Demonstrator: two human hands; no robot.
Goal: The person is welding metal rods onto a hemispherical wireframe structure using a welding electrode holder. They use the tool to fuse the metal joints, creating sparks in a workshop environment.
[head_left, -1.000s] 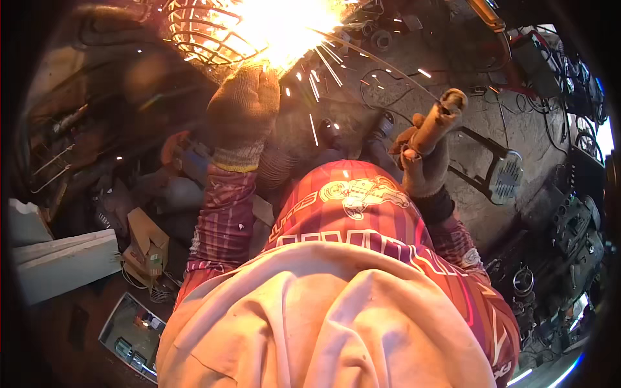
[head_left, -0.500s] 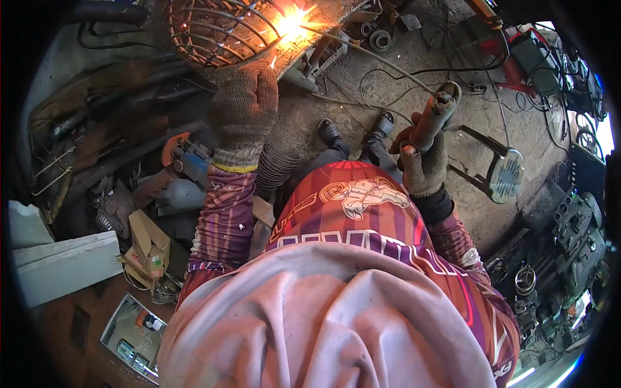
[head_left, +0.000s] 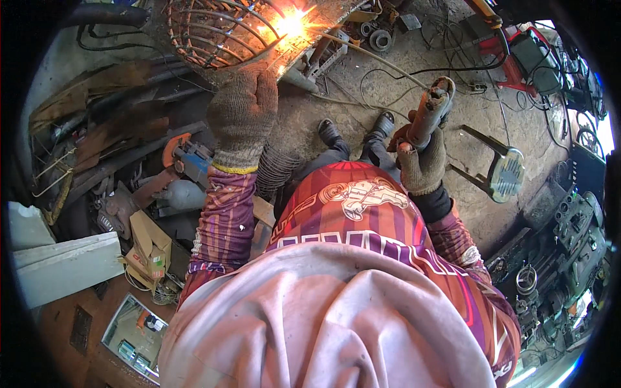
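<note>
My right hand [head_left: 422,167], in a knit glove with bare fingertips showing, is wrapped round a worn welding electrode holder [head_left: 429,115]. From its jaws a thin welding rod [head_left: 378,60] runs up and left to a bright arc with sparks. The arc burns at the right edge of a rounded metal-bar cage [head_left: 223,35]. My left hand [head_left: 243,113], in a brown knit glove with a yellow cuff, is closed at the cage's near rim, just below the arc. Its fingertips are hidden, but it appears to grip the rim. Glare covers the joint itself.
A metal worktable edge [head_left: 336,21] lies under the cage. Cables [head_left: 446,69] cross the concrete floor, where a small metal stool [head_left: 506,173] stands at right. A coiled spring [head_left: 278,169], a blue-and-orange tool [head_left: 191,158] and a cardboard box [head_left: 147,249] lie at left.
The welding rod's tip and arc have shifted slightly, and my right hand with the holder has moved a little left. My left hand stays at the cage.
</note>
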